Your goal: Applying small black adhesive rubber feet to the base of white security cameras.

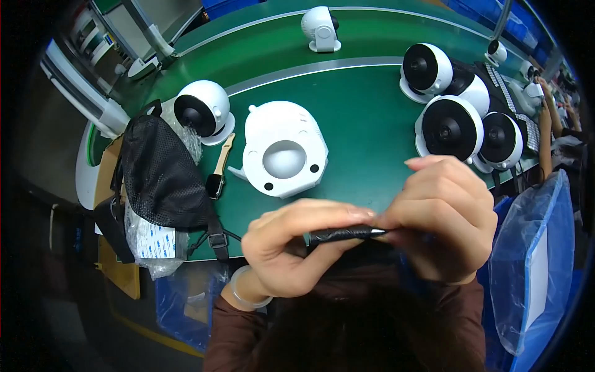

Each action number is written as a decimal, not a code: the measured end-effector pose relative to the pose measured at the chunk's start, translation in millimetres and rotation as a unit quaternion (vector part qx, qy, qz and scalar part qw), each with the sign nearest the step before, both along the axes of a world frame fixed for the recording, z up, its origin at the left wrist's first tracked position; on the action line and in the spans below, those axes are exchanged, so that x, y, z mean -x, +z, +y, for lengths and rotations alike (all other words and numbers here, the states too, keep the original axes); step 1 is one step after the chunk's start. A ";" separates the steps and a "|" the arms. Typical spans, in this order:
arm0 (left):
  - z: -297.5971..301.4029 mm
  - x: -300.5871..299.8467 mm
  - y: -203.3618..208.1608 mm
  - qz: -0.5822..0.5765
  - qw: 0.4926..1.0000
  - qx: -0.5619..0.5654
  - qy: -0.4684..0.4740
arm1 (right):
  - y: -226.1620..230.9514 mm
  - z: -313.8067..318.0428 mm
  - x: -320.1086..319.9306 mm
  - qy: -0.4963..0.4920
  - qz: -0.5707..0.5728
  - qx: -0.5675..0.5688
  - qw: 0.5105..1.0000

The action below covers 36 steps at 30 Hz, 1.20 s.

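My left hand (291,248) and my right hand (449,217) meet close under the camera and together pinch a thin black strip (347,234) that lies level between their fingertips. Just beyond the hands, on the green work surface (365,130), lies a white moulded housing (284,149) with a round hollow in its middle and small dark holes. A clear bangle (245,291) circles my left wrist. Dark hair at the bottom edge hides what is under the hands.
Several white round fan-like units with black faces stand around: one at the left (201,110), one at the back (321,28), a cluster at the right (455,124). A black mesh bag (161,173), a wristwatch (217,180), bagged labels (155,245) and a blue plastic bag (533,260) lie nearby.
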<state>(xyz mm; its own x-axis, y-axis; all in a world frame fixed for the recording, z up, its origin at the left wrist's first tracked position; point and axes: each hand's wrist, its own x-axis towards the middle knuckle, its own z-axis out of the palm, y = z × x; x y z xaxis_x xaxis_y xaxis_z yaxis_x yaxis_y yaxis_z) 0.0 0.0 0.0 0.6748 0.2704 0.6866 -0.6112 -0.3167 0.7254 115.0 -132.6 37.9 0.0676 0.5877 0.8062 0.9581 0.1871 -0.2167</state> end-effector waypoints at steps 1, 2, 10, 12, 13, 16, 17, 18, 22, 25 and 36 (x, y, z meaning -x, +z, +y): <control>0.1 0.4 -2.9 0.007 1.000 -0.011 -0.003 | -2.8 0.1 0.5 0.003 0.019 0.009 1.000; 0.7 -0.4 -5.0 0.010 1.000 -0.018 0.005 | -5.7 0.7 0.9 0.005 0.038 0.018 0.999; -4.4 -4.7 -4.7 -0.024 0.994 -0.077 0.079 | -5.3 -2.4 -2.0 -0.013 0.050 0.010 0.999; -3.5 -4.6 -6.2 -0.023 0.985 -0.142 0.092 | -0.1 -6.0 1.7 -0.007 0.052 0.046 0.998; -4.7 -5.4 -7.3 -0.021 0.987 -0.135 0.081 | -0.6 -6.0 3.0 -0.013 0.039 0.048 0.998; -5.6 -4.3 -10.5 0.000 0.986 -0.148 0.075 | -0.5 -7.3 2.8 -0.022 0.036 0.065 0.997; -5.9 -4.9 -12.6 0.003 0.987 -0.146 0.073 | 0.6 -8.8 2.0 -0.023 0.039 0.067 0.997; -5.7 -5.2 -15.0 0.003 0.986 -0.153 0.070 | 2.7 -10.1 0.9 -0.025 0.018 0.085 0.996; -3.4 -3.5 -16.9 0.014 0.982 -0.168 0.086 | 3.2 -4.7 -6.4 0.014 0.016 0.126 0.992; -3.3 -1.3 -14.4 0.022 0.982 -0.172 0.071 | 3.0 -2.7 -12.6 0.059 0.046 0.136 0.988; -7.6 24.0 -10.7 0.060 0.964 -0.235 0.112 | -3.3 11.3 -22.9 0.084 0.362 0.135 0.919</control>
<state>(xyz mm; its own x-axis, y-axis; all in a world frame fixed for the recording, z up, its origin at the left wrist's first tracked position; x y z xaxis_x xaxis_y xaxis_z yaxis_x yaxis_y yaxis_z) -24.0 -7.6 -10.7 0.7172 0.0967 0.6901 -0.4098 -0.7425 0.5299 137.9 -121.4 34.6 0.4184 0.8106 0.4096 0.5072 0.1656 -0.8458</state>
